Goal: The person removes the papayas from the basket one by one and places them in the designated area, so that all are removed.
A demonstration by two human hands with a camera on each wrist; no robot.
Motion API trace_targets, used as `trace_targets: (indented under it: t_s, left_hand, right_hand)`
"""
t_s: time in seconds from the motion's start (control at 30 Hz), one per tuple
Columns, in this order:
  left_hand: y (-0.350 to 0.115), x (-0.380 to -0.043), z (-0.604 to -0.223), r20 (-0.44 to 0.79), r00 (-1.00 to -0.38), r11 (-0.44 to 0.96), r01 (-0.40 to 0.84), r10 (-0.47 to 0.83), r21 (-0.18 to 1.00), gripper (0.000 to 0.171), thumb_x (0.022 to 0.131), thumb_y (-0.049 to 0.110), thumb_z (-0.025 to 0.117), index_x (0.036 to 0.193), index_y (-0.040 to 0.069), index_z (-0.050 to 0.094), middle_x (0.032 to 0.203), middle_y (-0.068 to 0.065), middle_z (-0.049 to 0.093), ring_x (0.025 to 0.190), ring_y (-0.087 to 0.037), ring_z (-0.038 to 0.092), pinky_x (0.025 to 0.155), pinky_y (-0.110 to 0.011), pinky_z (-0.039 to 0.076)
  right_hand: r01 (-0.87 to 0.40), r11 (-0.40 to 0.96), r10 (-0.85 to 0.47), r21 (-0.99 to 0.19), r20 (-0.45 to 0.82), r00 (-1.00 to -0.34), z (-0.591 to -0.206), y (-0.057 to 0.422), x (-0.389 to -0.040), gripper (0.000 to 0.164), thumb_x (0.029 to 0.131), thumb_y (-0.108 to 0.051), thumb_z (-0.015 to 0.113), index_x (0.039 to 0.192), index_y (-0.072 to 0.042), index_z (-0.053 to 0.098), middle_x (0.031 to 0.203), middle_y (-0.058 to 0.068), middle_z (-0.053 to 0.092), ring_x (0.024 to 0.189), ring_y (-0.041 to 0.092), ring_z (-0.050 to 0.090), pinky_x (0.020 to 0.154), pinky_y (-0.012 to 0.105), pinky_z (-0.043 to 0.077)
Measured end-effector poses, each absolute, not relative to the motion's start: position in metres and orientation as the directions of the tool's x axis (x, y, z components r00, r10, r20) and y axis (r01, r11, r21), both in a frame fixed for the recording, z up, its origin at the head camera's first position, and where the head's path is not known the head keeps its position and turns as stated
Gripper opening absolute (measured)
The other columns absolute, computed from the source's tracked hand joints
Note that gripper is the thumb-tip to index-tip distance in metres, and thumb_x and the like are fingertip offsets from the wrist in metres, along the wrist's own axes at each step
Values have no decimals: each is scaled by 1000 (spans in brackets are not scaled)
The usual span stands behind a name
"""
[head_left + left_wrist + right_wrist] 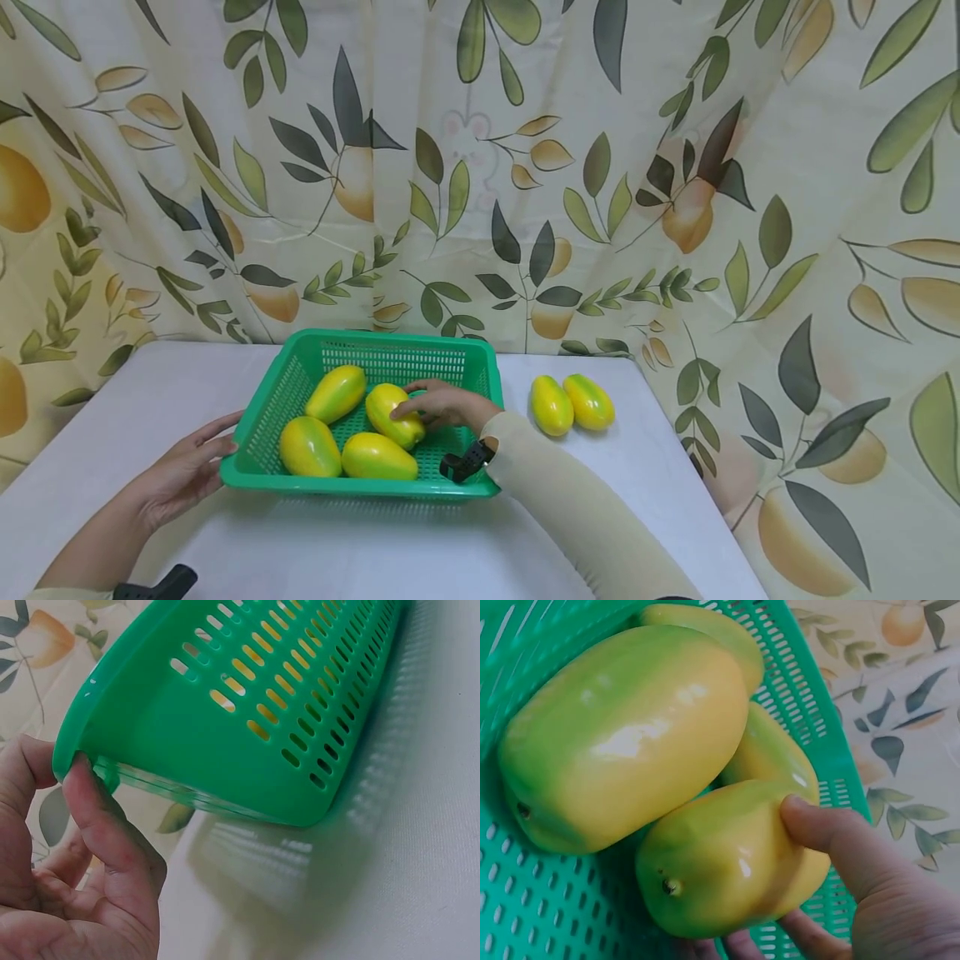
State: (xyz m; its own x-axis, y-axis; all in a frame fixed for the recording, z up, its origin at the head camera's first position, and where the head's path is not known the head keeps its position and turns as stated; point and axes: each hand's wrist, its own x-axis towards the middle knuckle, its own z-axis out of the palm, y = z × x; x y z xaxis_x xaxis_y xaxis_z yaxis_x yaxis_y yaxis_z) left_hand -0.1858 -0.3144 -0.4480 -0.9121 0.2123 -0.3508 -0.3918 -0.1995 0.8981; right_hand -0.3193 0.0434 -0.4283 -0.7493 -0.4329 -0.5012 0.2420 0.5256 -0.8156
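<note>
A green plastic basket [360, 487] with slotted sides stands on the table, several glossy yellow-green mangoes inside. My left hand [183, 467] is at its left end; in the left wrist view the fingers [112, 825] pinch the basket's rim [71, 735]. Reaching over the right side into the basket, my right hand [442, 404] grips one mango [393, 414]. In the right wrist view the thumb presses on this held mango [727, 855], with other fingers partly hidden beneath it. Another mango [622, 735] lies close beside it. Next to these in the head view is a mango [336, 394] at the back left.
Two more mangoes, one [552, 406] touching the other [590, 402], lie on the white table [600, 475] to the right of the basket. Behind the table hangs a curtain [465, 250] printed with leaves and fruit.
</note>
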Motion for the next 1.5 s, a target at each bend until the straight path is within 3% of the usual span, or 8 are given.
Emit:
trace_targets:
  t_s: [1.5]
  left_hand:
    - [-317, -186, -450, -341, -916, -204, -382, 210, 901, 34, 99, 12, 53, 105, 45, 60, 101, 4, 69, 88, -15, 72, 81, -28, 60]
  right_hand:
    - [303, 464, -436, -833, -512, -740, -389, 81, -311, 72, 87, -23, 70, 148, -6, 36, 141, 21, 45, 130, 47, 47, 98, 54, 52]
